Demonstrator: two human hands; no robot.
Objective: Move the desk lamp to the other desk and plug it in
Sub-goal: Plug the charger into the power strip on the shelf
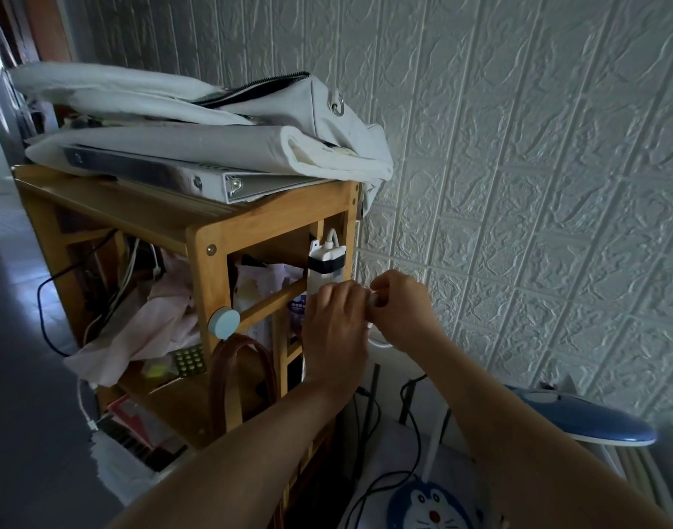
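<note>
The desk lamp stands at the lower right: a blue cartoon-cat base point(428, 507), a thin white stem and a blue oval head point(582, 420). A white power strip point(324, 269) hangs upright on the side of the wooden shelf, with a white adapter plugged into its top. My left hand point(334, 330) lies over the strip's lower part and hides it. My right hand point(401, 303) pinches a small white plug point(375, 299) beside the strip, touching my left fingers. A white cable point(380, 343) loops down below my right hand.
A wooden shelf unit point(209, 238) fills the left, topped with a white bag point(197, 105) and a binder point(212, 181). A brown bag handle point(235, 376) hangs from a round knob. Black cables point(411, 414) run over the white desk point(396, 448). A textured white wall point(537, 185) stands behind.
</note>
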